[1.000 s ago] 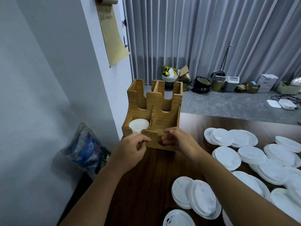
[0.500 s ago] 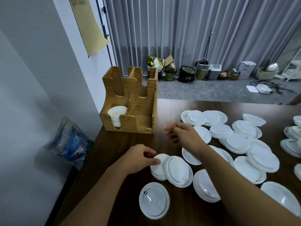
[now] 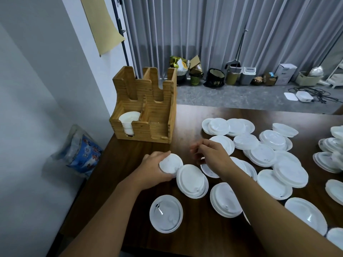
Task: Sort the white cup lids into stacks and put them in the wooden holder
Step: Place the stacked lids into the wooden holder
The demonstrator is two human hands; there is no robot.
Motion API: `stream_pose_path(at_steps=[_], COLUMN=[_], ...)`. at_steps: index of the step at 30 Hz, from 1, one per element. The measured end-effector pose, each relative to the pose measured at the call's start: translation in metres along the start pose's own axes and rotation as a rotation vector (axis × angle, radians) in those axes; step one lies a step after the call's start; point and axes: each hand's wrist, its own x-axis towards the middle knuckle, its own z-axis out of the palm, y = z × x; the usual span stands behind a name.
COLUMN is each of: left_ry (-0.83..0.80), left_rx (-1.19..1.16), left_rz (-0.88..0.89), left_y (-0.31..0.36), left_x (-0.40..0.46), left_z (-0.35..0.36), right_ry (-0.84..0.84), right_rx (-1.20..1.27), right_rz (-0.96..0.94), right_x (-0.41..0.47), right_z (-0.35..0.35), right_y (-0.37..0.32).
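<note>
My left hand (image 3: pixel 156 169) grips a small lid (image 3: pixel 170 163); the holder (image 3: pixel 146 115) stands just beyond it, my empty, half-curled right hand (image 3: pixel 211 154) farther off.

- Grey pleated curtain (image 3: pixel 222 34) across the far side, 12 o'clock.
- White wall (image 3: pixel 37 71) at 9 o'clock, brown paper sheet (image 3: pixel 102 25) pinned up.
- Grey floor (image 3: pixel 241 95) beyond, bins (image 3: pixel 247 76) and boxes (image 3: pixel 284 74) along curtain.
- Dark wooden surface (image 3: pixel 130 164) below.

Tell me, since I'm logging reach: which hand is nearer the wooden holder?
Left. The left hand grips a small lid just in front of the wooden holder; the right hand hovers farther to its right, over the loose lids.
</note>
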Motion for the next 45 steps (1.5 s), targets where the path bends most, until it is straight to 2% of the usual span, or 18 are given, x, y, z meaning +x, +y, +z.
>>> stream_pose_path(at_steps=[4,7,10,12,13,15,19,21,24,26,28,29,32,34,39,42,45], left_ry=[0.173,0.245,0.213,0.109,0.059,-0.008,-0.026,-0.023,0.016,0.137,0.315,0.346,0.227,0.211,0.2,0.259,0.333], left_rx=[-0.163,-0.38,-0.773,-1.001,-1.044,-1.007,-0.684,-0.596,-0.624,-0.636,-0.425,-0.282,-0.004,-0.027,-0.425,-0.567,-0.518], left_rz=[-0.037,0.003,-0.03,-0.03,-0.012,0.004,-0.106,-0.121,-0.098,-0.099,-0.142,-0.182,-0.283,-0.299,-0.239,-0.112,0.055], left_y=[-0.005,-0.01,-0.005,0.003,0.007,0.013,0.026,0.033,0.036,0.034,0.024,0.02,0.011,0.009,-0.002,-0.003,0.001], left_x=[-0.001,-0.004,-0.004,-0.002,-0.002,0.0,0.002,0.003,0.007,0.009,0.015,0.016,0.021,0.022,0.02,0.012,0.005], left_z=[-0.002,-0.011,-0.017,-0.021,-0.022,-0.023,-0.027,-0.03,-0.032,-0.033,-0.03,-0.027,-0.01,-0.005,-0.022,-0.033,-0.041], right_ry=[0.001,-0.002,-0.011,-0.044,-0.071,-0.12,-0.144,-0.142,-0.096,-0.016,0.081,0.122,0.2,0.229,0.266,0.252,0.226], right_rx=[-0.029,-0.022,-0.088,-0.145,-0.143,-0.127,-0.045,-0.044,-0.017,-0.02,-0.062,-0.072,-0.082,-0.093,-0.112,-0.08,-0.014], right_rz=[-0.018,-0.032,-0.059,-0.115,-0.142,-0.187,-0.239,-0.216,-0.159,-0.123,-0.095,-0.079,-0.04,-0.042,-0.049,-0.025,0.029], right_x=[0.0,0.003,0.006,0.007,0.008,0.008,0.01,0.011,0.016,0.021,0.027,0.03,0.038,0.041,0.045,0.047,0.048], right_z=[-0.007,-0.01,-0.009,-0.007,-0.005,-0.003,0.003,0.005,0.003,0.0,-0.005,-0.008,-0.012,-0.012,-0.012,-0.013,-0.012], right_y=[0.001,0.001,0.002,0.001,0.0,-0.003,-0.008,-0.009,-0.008,-0.007,-0.003,-0.001,0.004,0.005,0.006,0.008,0.012])
